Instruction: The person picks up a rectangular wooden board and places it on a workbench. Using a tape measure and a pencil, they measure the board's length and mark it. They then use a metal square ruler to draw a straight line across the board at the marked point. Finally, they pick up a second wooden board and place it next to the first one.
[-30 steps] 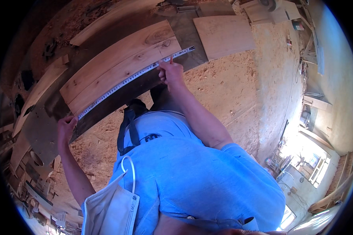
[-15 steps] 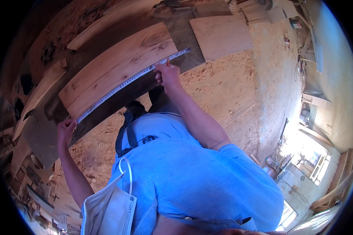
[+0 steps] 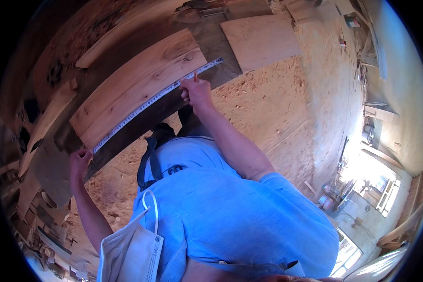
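Note:
A wide wooden panel (image 3: 141, 80) with a knotty grain lies on a dark work surface. Along its near edge stretches a white tape measure (image 3: 141, 109), running past the panel's right corner. At the tape's left end, my left hand (image 3: 81, 161) is closed in a pinch, next to the panel's near left corner. My right hand (image 3: 197, 95) is curled with a thin orange-red pencil (image 3: 195, 75) sticking up from it, beside the tape near the panel's right end. The fingers' undersides are hidden.
Another flat wooden panel (image 3: 261, 41) lies to the right on the same dark surface (image 3: 216, 42). Long boards (image 3: 49, 122) lie at the left, and another board (image 3: 122, 35) beyond. Sawdust covers the floor (image 3: 268, 103). A face mask (image 3: 130, 249) hangs at my chest.
The whole view has shifted slightly, moving the panels a little left in the picture. Both hands stay at the tape, and the pencil shows a bit more clearly.

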Tool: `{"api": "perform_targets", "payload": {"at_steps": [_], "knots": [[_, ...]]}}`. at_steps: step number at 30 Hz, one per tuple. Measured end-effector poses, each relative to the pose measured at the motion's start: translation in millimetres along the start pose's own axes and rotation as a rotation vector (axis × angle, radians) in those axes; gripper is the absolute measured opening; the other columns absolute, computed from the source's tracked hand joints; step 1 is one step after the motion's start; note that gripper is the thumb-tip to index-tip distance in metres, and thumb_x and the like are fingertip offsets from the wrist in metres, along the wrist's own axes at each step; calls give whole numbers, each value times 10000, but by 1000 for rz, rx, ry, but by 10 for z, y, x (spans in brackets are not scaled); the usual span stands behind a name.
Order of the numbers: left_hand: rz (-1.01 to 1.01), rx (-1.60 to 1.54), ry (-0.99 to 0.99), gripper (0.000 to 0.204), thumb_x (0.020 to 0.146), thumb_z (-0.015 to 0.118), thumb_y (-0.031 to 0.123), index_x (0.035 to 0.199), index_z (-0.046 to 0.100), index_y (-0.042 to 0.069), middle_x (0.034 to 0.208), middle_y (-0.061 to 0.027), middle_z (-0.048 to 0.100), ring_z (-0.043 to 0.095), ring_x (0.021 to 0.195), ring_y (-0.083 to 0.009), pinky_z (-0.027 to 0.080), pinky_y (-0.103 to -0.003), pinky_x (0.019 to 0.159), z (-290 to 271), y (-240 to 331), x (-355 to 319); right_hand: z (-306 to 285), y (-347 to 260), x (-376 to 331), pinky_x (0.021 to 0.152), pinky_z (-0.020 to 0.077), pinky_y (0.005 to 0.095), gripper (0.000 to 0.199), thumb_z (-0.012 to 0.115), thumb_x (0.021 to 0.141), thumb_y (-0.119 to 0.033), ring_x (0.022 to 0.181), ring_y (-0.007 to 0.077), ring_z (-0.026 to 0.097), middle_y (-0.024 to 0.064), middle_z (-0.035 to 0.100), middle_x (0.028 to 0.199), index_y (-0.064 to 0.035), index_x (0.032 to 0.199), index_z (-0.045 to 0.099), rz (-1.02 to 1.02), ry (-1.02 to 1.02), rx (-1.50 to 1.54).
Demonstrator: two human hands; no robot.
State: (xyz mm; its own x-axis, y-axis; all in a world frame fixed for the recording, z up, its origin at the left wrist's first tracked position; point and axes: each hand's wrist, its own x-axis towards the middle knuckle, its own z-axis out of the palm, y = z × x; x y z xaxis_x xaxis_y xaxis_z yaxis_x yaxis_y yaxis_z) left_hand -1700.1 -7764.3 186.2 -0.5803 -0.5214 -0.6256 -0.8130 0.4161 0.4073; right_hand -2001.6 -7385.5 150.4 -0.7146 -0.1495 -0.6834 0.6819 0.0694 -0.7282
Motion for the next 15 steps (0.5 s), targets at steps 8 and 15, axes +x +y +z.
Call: {"api": "perform_targets", "payload": {"at_steps": [8, 15], "knots": [[-30, 28, -24, 301, 857, 720, 255, 784, 696, -36, 644, -4, 565, 494, 625, -86, 412, -314, 581, 26, 30, 18, -31, 65, 56, 434, 400, 264, 267, 711, 850, -250, 459, 124, 521, 44, 578, 570, -29, 725, 627, -4, -15, -8], [-21, 51, -35, 293, 849, 725, 257, 784, 710, -28, 649, -11, 595, 524, 636, -89, 424, -311, 587, -7, 28, 51, -32, 44, 54, 443, 413, 255, 274, 718, 855, -264, 474, 125, 534, 42, 587, 588, -28, 738, 642, 9, -22, -31]]}}
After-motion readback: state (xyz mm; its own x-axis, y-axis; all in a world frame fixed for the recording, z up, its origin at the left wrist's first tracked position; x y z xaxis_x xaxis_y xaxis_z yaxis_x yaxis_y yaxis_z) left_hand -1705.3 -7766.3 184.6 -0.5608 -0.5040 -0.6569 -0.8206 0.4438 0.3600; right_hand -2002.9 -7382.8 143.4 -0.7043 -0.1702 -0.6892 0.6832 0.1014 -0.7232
